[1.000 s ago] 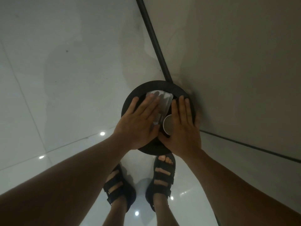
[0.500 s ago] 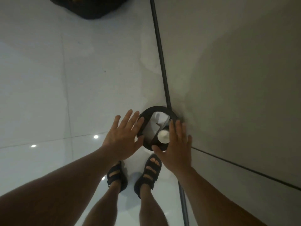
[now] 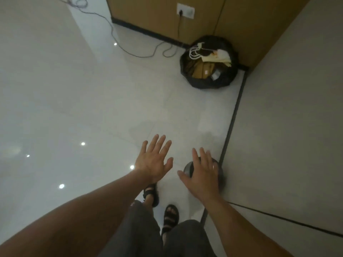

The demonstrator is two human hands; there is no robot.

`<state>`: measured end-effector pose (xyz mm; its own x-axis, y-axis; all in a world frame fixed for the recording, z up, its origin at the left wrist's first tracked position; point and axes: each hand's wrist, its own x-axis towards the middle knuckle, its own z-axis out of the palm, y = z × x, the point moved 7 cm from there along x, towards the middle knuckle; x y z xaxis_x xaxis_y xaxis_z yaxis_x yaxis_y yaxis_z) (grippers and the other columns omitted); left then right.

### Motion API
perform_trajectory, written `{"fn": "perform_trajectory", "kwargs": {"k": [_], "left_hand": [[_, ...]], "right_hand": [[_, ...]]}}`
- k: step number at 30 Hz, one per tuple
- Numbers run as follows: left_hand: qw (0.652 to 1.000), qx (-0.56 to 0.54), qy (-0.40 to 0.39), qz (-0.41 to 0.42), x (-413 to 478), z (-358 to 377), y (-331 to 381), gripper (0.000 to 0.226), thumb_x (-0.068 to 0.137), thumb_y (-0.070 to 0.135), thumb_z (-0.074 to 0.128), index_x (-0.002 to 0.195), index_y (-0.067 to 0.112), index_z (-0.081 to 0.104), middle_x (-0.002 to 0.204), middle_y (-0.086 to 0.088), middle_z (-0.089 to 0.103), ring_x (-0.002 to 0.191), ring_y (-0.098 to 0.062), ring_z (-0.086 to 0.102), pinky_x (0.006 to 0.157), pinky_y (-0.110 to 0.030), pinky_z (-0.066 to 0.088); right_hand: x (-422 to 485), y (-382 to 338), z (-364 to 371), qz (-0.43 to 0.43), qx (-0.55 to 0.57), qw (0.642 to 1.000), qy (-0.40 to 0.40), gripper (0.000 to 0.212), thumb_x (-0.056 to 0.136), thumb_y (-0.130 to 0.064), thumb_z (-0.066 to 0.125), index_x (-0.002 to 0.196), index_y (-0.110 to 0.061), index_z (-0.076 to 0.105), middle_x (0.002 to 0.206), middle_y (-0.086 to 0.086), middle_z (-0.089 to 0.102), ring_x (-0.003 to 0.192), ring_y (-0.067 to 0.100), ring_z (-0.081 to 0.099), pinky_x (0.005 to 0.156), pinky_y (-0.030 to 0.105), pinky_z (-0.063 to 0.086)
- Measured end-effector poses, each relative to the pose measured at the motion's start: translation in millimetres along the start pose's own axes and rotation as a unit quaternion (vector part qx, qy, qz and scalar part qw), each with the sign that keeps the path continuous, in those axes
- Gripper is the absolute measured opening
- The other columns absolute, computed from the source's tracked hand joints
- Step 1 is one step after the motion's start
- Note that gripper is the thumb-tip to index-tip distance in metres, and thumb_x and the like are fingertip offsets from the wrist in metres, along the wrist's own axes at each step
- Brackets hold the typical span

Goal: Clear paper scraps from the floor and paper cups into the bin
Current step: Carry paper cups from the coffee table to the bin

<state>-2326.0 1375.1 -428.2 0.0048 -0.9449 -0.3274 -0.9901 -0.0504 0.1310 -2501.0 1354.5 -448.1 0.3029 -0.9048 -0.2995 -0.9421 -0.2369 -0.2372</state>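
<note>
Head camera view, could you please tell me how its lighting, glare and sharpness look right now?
Head view: dim, even light. The glossy white tiled floor carries small bright spot reflections. The right hand is slightly motion-blurred in front of the small round dark bin. The left forearm looms large at the lower edge, stretched by the wide lens.

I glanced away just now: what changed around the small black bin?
The left hand and right hand let go of the paper and cup they pressed into the bin, then rose away, open and empty; the left hand moved left, clear of it. The bin stayed by the wall.
</note>
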Motion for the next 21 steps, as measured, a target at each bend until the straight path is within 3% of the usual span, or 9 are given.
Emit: {"fn": "perform_trajectory", "kwargs": {"k": [8, 21], "left_hand": [[0.967, -0.072, 0.064, -0.238, -188, -19, -107, 0.068, 0.093, 0.059, 0.004, 0.153, 0.026, -0.001, 0.161, 0.001, -0.008, 0.146, -0.019, -0.017, 0.117, -0.046, -0.006], [0.816, -0.163, 0.192, -0.521, -547, 24, -272, 0.065, 0.095, 0.058, 0.010, 0.153, 0.028, 0.004, 0.161, 0.002, -0.002, 0.147, -0.018, -0.010, 0.118, -0.045, -0.001]], "right_hand": [[-50, -154, -25, -0.209, -0.040, 0.977, -0.025, 0.092, 0.082, -0.079, 0.033, 0.153, -0.035, -0.005, 0.163, -0.003, -0.006, 0.149, 0.019, -0.012, 0.119, 0.048, 0.003], [-248, -475, 55, -0.481, -0.112, 0.867, -0.058, 0.088, 0.086, -0.075, 0.033, 0.153, -0.035, -0.006, 0.163, -0.004, -0.007, 0.149, 0.018, -0.014, 0.120, 0.046, 0.001]]}}
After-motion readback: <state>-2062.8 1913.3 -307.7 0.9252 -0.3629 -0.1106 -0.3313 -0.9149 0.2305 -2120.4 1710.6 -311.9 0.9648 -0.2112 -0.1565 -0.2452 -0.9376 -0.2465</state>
